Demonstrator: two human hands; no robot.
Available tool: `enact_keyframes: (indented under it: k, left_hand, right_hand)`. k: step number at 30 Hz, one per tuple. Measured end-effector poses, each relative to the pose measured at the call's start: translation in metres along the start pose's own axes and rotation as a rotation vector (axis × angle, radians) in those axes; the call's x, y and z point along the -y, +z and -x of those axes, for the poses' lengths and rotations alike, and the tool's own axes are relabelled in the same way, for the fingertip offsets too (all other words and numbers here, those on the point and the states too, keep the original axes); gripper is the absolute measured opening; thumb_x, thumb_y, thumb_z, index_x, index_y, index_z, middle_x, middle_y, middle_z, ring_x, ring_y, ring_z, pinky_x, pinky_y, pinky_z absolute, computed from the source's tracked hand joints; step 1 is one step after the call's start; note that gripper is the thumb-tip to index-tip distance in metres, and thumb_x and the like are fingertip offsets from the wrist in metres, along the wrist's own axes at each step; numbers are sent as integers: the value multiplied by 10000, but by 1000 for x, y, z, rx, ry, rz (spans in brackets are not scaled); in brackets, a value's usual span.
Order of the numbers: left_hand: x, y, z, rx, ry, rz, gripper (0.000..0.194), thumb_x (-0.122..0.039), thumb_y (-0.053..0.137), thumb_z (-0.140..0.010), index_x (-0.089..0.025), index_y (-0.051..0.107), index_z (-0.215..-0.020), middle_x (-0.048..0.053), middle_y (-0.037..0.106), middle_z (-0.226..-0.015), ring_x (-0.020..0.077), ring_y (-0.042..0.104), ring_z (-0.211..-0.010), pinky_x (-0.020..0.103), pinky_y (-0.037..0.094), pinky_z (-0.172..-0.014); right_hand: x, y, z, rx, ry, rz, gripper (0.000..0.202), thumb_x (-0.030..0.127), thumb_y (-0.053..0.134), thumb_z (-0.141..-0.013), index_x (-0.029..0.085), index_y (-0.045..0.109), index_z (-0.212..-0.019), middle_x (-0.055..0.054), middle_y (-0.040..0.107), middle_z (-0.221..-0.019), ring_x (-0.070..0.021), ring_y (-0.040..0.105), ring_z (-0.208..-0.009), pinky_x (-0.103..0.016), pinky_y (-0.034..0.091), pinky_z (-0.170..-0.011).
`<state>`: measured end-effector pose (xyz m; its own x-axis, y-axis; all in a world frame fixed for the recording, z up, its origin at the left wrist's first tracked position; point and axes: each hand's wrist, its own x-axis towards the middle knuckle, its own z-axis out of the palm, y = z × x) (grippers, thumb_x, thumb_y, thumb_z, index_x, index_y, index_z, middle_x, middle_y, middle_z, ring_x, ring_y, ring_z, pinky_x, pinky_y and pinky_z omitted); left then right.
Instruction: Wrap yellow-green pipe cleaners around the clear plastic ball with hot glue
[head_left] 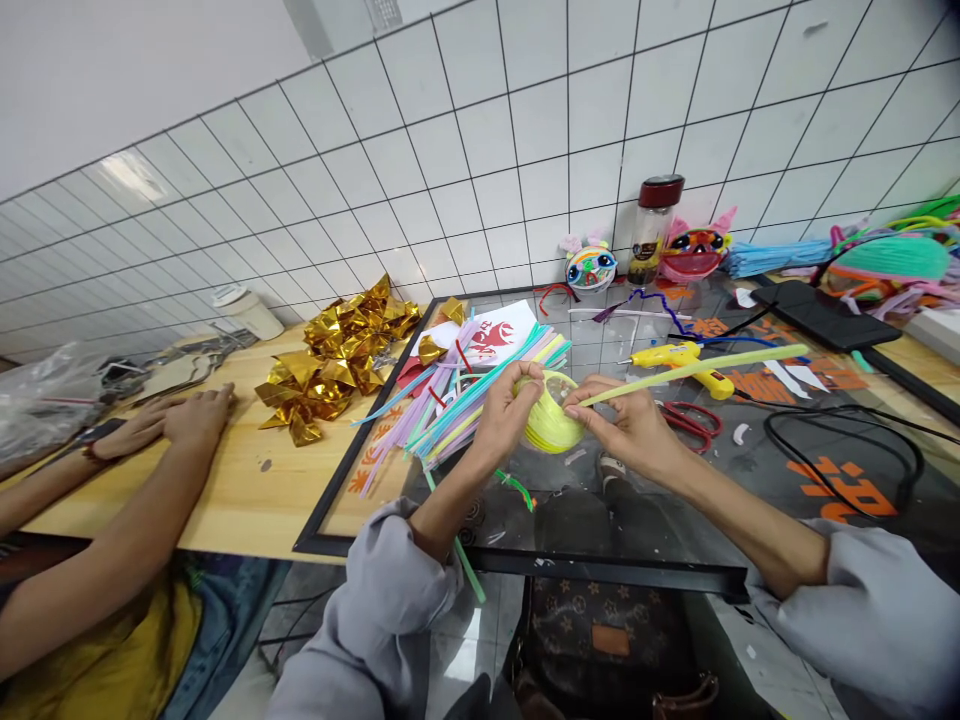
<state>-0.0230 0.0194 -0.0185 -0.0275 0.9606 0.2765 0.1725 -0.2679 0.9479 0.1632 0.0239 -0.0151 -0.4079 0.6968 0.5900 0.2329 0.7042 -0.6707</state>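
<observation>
Between my hands is a round, bowl-shaped coil of yellow pipe cleaners (553, 425). My left hand (511, 405) is closed on its left rim, thumb and fingers pinched together. A long yellow pipe cleaner (705, 368) passes through my right hand (622, 425), pinched at the coil's right rim, with its free end stretching out to the right. Just left of the coil lies a loose bundle of pastel pipe cleaners (457, 405), partly hidden by my left hand. Beyond my right hand are a yellow glue gun (679, 358) and red-handled scissors (691, 425).
Gold foil pieces (337, 340) lie left of the black-framed glass top (337, 545). A co-worker's hands (180, 420) rest on the wooden table. Behind stand two decorated animal faces (590, 265) and a bottle (651, 230). A phone (825, 312) and black cable (840, 480) lie right.
</observation>
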Motion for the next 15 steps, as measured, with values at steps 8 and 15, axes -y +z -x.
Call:
enact_keyframes:
  k: [8, 15]
  left_hand:
    - [5, -2, -1, 8, -28, 38, 152, -305, 538, -797, -204, 578, -903, 51, 678, -1121, 218, 620, -1018, 334, 464, -921]
    - [-9, -12, 0, 149, -64, -56, 355, -376, 641, -687, -213, 522, -979, 47, 626, -1168, 219, 586, -1028, 301, 452, -881]
  right_hand:
    - [2, 0, -2, -1, -34, 7, 180, 237, 570, -932, 205, 694, -806, -43, 711, -800, -183, 657, -750, -311, 501, -707]
    - [-3, 2, -1, -3, -21, 29, 195, 273, 568, -935, 200, 710, -822, -50, 700, -797, -194, 652, -751, -324, 496, -716]
